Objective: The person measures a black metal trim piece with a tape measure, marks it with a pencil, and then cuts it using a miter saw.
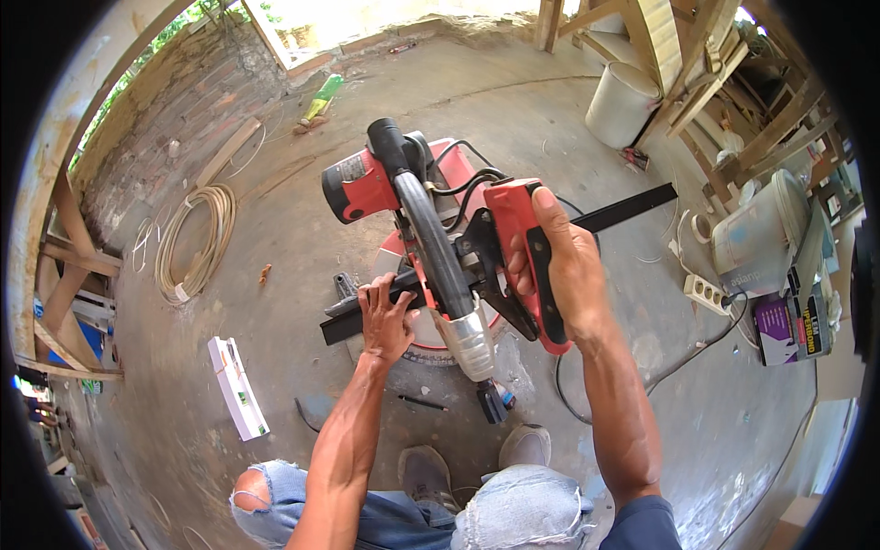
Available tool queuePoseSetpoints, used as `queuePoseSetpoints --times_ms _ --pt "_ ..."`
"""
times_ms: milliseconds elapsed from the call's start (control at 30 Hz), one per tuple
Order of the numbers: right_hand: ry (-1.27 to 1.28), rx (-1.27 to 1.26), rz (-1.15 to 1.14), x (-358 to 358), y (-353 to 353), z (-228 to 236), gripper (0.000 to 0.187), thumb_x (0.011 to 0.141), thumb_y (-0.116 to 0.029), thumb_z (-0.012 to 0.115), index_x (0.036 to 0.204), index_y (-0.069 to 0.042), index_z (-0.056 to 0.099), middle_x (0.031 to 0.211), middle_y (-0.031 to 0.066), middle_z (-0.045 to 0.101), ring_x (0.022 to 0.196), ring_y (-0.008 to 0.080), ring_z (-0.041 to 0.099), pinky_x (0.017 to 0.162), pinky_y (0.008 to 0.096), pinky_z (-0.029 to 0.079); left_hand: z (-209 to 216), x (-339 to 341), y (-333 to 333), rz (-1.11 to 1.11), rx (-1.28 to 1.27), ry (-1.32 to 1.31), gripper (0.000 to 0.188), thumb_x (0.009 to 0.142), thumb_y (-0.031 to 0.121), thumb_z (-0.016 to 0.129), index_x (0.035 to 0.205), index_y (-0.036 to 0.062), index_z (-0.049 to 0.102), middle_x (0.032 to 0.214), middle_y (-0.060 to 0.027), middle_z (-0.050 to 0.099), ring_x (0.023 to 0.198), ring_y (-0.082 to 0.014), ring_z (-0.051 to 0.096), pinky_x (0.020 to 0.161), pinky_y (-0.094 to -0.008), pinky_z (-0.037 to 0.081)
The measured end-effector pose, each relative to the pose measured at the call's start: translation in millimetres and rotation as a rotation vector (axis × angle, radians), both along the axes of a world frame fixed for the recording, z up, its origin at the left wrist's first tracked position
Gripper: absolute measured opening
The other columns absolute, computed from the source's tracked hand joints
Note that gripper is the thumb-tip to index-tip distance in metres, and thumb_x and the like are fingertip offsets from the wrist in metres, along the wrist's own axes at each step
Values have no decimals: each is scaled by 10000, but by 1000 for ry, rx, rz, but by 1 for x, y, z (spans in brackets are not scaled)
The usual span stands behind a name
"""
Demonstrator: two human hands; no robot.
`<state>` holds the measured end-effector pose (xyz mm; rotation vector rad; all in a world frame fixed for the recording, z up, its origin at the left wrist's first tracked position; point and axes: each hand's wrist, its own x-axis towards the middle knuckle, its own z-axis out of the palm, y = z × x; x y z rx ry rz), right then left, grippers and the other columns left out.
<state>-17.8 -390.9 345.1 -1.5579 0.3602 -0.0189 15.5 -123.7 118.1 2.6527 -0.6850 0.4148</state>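
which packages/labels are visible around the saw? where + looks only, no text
White box: long, narrow, with green and red marks, flat on the floor to the left of the left hand.
Purple box: squarish, purple and white, at right beside the power strip.
Dark box: red and yellow print, right against the purple box.
Sticker: small grey rectangle on the saw's red motor housing, up and left of the right hand.

Bar (632,209) middle is hidden behind the saw (440,247). Saw base is largely covered by left hand (385,316) and blade guard.
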Motion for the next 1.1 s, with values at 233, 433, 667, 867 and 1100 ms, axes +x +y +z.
queuePoseSetpoints --times_ms 233,433,667,867,1100 --pt "4 164 16 18 -4 25 685 937 -611 622 971 70 688 844 160 712 628 179 656 622 318 539 -4 -2 0 -16 36 29 347 725 139 807 1064 130 734 1407 -181 457 1354 -375 409 1143 -575 254" --pt "47 162 -15 33 -1 32 599 955 -572 598 940 24 657 713 89 633 586 153 603 591 299 515 -7 -2 -3 -10 32 37 325 756 156 796 1075 132 735 1409 -182 456 1358 -371 407 1144 -575 251" --pt "-16 168 4 22 4 21 647 975 -617 551 934 21 647 723 98 659 617 174 650 601 303 525 -7 0 -1 -31 -37 -73 290 646 73 707 929 20 674 1376 -218 462 1309 -408 418 1106 -574 268" --pt "24 192 71 24 -9 12 647 981 -640 544 889 -7 645 709 93 664 582 163 646 553 305 512 2 -4 -3 5 52 44 315 757 162 806 1063 129 736 1405 -170 463 1365 -367 401 1149 -572 246" --pt "12 130 78 16 -2 12 621 1033 -595 485 871 -17 642 647 49 599 511 135 547 500 288 448 -3 -1 -3 17 35 8 407 674 114 812 1072 115 727 1401 -169 464 1371 -378 396 1152 -580 234"
